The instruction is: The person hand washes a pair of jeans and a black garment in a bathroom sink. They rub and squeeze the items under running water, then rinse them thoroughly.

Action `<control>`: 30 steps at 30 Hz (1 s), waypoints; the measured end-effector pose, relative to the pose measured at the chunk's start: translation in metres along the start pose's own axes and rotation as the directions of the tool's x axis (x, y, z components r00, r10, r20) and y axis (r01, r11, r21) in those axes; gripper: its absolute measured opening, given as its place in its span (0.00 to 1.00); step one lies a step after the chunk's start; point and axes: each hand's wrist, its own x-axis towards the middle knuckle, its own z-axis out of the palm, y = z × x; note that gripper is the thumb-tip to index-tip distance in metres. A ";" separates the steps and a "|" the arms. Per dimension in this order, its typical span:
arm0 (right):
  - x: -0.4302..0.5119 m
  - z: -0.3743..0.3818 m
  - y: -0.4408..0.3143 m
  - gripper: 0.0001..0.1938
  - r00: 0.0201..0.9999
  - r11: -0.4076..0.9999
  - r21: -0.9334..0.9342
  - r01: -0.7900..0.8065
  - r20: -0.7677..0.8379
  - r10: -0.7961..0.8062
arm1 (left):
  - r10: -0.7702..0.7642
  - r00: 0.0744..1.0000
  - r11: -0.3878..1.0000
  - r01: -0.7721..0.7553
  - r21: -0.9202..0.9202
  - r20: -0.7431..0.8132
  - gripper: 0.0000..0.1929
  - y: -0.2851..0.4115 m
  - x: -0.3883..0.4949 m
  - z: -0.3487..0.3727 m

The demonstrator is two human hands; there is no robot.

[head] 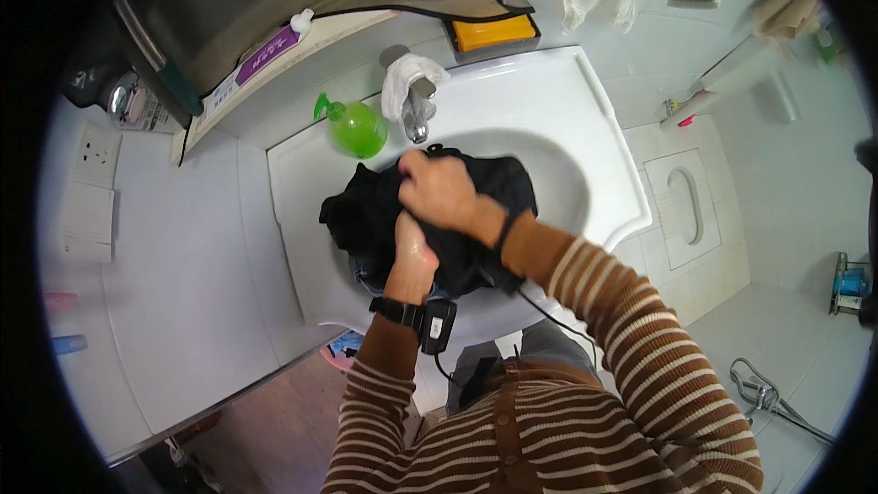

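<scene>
A bundled black garment (494, 185) fills much of the white washbasin (576, 75) before me. My right hand (442, 192) lies over its middle, fingers curled into the cloth and blurred by motion. Just below it, my left hand (413, 254) grips the same garment; its fingers are hidden in the folds, and the skin looks wet. Bluish fabric (360, 276) peeks out from under the black cloth at the basin's lower left. Behind the bundle stands the chrome faucet (416, 116), with a white cloth (408, 82) draped over it.
A green pump bottle (358, 129) stands on the basin's back left rim. Behind are a tray with a yellow item (494, 33) and a shelf holding a purple box (267, 55). A squat toilet (684, 206) lies to the right. Cables hang from both wrists.
</scene>
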 end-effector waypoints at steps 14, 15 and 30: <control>-0.036 -0.060 0.070 0.35 0.842 0.863 0.420 -0.280 0.539 0.011 | -0.012 0.908 0.979 0.095 -0.179 0.419 0.27 0.015 -0.059 -0.003; -0.051 -0.064 0.072 0.35 0.736 0.811 0.340 -0.476 0.658 0.157 | 0.019 0.920 0.982 0.056 -0.181 0.391 0.28 0.019 -0.060 -0.004; -0.017 -0.009 -0.009 0.13 0.996 0.994 0.086 -0.067 0.069 0.061 | 0.197 0.961 0.972 -0.217 0.089 0.196 0.17 0.008 -0.012 0.011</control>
